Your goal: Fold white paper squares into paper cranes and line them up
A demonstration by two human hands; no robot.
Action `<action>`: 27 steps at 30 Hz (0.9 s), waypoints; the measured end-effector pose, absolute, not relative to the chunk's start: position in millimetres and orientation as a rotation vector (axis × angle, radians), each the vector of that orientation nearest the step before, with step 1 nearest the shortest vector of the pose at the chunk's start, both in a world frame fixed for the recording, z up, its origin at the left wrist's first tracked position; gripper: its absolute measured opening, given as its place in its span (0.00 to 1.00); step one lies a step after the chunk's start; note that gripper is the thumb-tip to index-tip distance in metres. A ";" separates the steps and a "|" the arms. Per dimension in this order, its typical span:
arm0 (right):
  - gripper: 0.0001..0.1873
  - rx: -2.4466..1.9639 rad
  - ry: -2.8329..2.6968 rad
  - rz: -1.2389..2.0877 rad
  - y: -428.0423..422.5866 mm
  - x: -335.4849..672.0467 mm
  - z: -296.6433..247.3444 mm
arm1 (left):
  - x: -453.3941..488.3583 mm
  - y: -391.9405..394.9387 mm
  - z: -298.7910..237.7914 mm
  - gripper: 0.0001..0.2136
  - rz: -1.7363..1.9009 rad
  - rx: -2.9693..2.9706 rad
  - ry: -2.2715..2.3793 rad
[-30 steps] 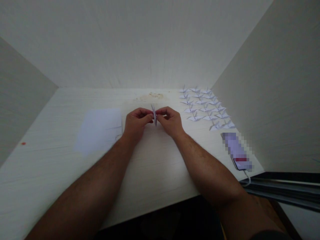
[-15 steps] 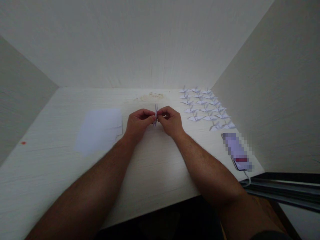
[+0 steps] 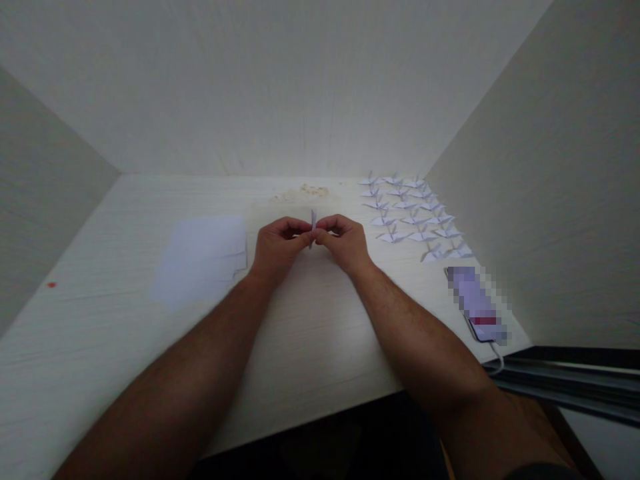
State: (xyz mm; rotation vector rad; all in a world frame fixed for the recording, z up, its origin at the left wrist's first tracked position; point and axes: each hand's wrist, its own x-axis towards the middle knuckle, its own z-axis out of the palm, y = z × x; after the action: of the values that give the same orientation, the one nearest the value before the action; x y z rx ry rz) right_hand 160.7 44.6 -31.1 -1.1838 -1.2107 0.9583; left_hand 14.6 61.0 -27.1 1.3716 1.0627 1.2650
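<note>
A small folded piece of white paper (image 3: 313, 219) stands narrow and edge-on between my hands, above the middle of the table. My left hand (image 3: 283, 245) pinches it from the left with thumb and fingertips. From the other side my right hand (image 3: 344, 241) pinches it too, and the two thumbs nearly meet at its lower part. Much of the paper is hidden behind the fingers, so its exact fold cannot be made out. Left of my left hand lies a stack of white paper sheets (image 3: 197, 260).
Several folded paper cranes (image 3: 413, 219) stand in rows at the back right. A phone (image 3: 473, 303) with a white cable (image 3: 499, 360) lies near the right edge. A stained patch (image 3: 313, 192) marks the tabletop near the back wall (image 3: 280, 100). A red spot (image 3: 51, 285) is far left.
The folded paper looks narrower and its upper tips are closer together. My fingers have shifted slightly around it, with both hands still pinching it.
</note>
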 end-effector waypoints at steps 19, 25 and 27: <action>0.11 -1.213 -1.222 0.890 47.1 160.0 -36.5 | 14.9 59.2 -24.2 0.08 1.232 1.458 1.184; 0.10 -1.204 -1.209 0.886 46.5 160.4 -34.7 | 14.7 59.9 -26.2 0.08 1.243 1.465 1.169; 0.09 -1.212 -1.211 0.878 46.5 160.0 -34.3 | 15.0 59.9 -26.6 0.08 1.250 1.464 1.175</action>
State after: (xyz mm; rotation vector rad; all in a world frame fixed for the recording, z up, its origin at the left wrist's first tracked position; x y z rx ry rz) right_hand 160.0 46.5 -34.3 -1.2119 -1.2111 0.8777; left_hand 15.0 59.9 -26.6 1.4638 1.1754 1.2498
